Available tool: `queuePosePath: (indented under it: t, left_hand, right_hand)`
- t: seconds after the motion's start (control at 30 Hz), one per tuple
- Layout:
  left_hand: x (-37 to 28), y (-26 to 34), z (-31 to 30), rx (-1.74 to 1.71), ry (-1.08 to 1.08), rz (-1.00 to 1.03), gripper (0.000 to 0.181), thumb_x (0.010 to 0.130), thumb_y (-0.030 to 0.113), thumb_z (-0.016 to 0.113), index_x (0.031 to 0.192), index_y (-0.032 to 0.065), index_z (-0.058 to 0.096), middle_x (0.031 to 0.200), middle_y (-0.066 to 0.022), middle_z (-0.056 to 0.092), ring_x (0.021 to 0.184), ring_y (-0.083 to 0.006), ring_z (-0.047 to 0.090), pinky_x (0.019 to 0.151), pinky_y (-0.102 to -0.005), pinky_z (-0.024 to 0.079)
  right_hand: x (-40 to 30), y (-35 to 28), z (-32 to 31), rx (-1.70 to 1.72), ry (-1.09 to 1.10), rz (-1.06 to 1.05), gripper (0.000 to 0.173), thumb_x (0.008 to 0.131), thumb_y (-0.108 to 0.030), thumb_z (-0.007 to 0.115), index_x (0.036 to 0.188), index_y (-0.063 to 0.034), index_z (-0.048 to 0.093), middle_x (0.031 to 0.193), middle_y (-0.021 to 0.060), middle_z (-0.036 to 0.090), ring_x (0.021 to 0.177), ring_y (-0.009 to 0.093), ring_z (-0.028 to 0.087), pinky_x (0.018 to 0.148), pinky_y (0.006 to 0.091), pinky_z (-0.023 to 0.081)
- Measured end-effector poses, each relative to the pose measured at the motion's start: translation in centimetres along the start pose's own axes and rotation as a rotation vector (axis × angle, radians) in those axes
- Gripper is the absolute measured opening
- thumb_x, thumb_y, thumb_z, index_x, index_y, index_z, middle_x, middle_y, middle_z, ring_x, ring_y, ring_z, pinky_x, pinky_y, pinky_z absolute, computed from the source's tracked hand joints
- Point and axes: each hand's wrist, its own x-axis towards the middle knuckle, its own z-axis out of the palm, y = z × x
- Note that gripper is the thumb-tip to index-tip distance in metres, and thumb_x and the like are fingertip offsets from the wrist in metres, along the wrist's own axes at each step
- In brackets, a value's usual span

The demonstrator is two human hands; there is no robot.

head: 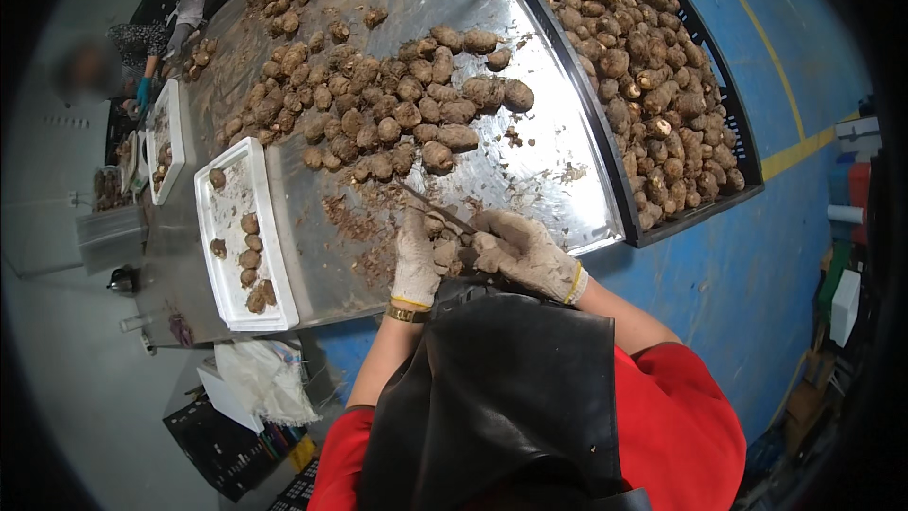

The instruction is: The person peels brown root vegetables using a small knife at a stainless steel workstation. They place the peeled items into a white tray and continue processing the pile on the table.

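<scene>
In a pale knitted glove, my left hand [415, 255] is closed around a brown taro corm [445, 255] near the table's front edge. My right hand [528, 248], gloved the same way, grips a knife [447, 215] whose dark narrow blade points up and left across the space above the left hand. The handle is mostly hidden by my fingers. Beyond the hands spreads a heap of taro corms [369, 103] on the metal table [298, 220]. Brown peelings and root scraps [358, 216] lie just left of my left hand.
A white foam tray [287, 284] holding several corms is at the left. A second white tray [177, 149] lies beyond it, near a person's teal-gloved hand [144, 92]. At the right, a black plastic crate [628, 223] full of corms adjoins the table edge.
</scene>
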Motion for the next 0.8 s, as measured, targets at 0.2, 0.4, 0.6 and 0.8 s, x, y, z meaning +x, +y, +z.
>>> queuePosePath:
  t: [0.2, 0.4, 0.6, 0.8]
  left_hand:
    - [1.2, -1.7, -1.0, 0.039, 0.088, 0.088, 0.041, 0.1, 0.04, 0.044, 0.108, 0.0026, 0.059, 0.098, -0.0098, 0.064, 0.093, -0.0245, 0.064, 0.077, -0.0383, 0.053]
    - [-0.2, -0.6, -1.8, -0.024, 0.069, 0.077, 0.032, 0.096, 0.038, 0.052, 0.1, 0.0069, 0.058, 0.094, -0.0075, 0.063, 0.075, -0.0175, 0.062, 0.057, -0.0285, 0.05]
    - [-0.5, 1.1, -0.4, -0.186, 0.041, 0.026, 0.025, 0.095, 0.034, 0.056, 0.097, 0.0098, 0.059, 0.087, -0.0044, 0.061, 0.069, -0.0122, 0.058, 0.049, -0.0211, 0.043]
    - [-0.1, 0.3, -0.3, -0.059, 0.047, 0.036, 0.034, 0.098, 0.038, 0.048, 0.104, 0.0063, 0.057, 0.104, -0.0119, 0.063, 0.091, -0.0218, 0.06, 0.076, -0.0319, 0.052]
  right_hand:
    - [1.1, 0.1, 1.1, -0.299, -0.018, -0.067, 0.02, 0.095, -0.013, 0.059, 0.108, 0.0015, 0.059, 0.092, 0.0023, 0.058, 0.085, 0.006, 0.053, 0.072, 0.023, 0.047]
    - [3.1, 4.6, -3.6, -0.403, 0.25, 0.016, 0.02, 0.092, -0.016, 0.063, 0.101, 0.0018, 0.062, 0.082, 0.0061, 0.065, 0.077, 0.01, 0.06, 0.069, 0.0252, 0.051]
    - [0.4, 0.6, -2.3, -0.086, 0.189, -0.053, 0.021, 0.093, -0.012, 0.061, 0.108, 0.0021, 0.059, 0.092, 0.0052, 0.064, 0.082, 0.011, 0.061, 0.071, 0.0259, 0.052]
    - [0.5, -2.7, 1.5, -0.268, -0.007, 0.015, 0.021, 0.092, -0.01, 0.062, 0.108, 0.0031, 0.059, 0.085, 0.0023, 0.062, 0.076, 0.007, 0.058, 0.068, 0.0234, 0.05]
